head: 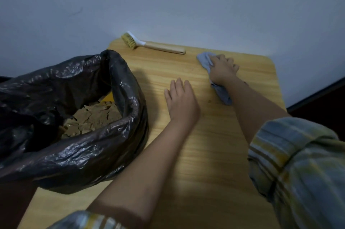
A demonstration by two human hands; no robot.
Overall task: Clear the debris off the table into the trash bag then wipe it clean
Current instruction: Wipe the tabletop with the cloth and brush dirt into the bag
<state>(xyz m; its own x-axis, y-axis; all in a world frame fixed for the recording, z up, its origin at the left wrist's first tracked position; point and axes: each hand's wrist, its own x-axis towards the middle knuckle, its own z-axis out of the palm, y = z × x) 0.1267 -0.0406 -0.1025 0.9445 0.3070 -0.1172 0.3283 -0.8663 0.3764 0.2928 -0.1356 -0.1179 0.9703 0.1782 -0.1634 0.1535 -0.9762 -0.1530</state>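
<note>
Gripping a grey-blue cloth [220,88] with curled right hand [223,69], just right of the scrub brush [155,44]; left hand [180,99] lying flat, holding nothing. Wiping the wooden table [214,154], likely; brown debris [93,116] already sitting inside the black trash bag [74,154], well left of the brush. Needing next, probably, strokes toward the near edge.

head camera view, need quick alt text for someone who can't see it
A person's right hand presses a grey-blue cloth onto a light wooden table while the left hand rests flat beside it. A black plastic trash bag holding brown broken debris stands at the left, and a wooden-handled scrub brush lies along the far edge.
</note>
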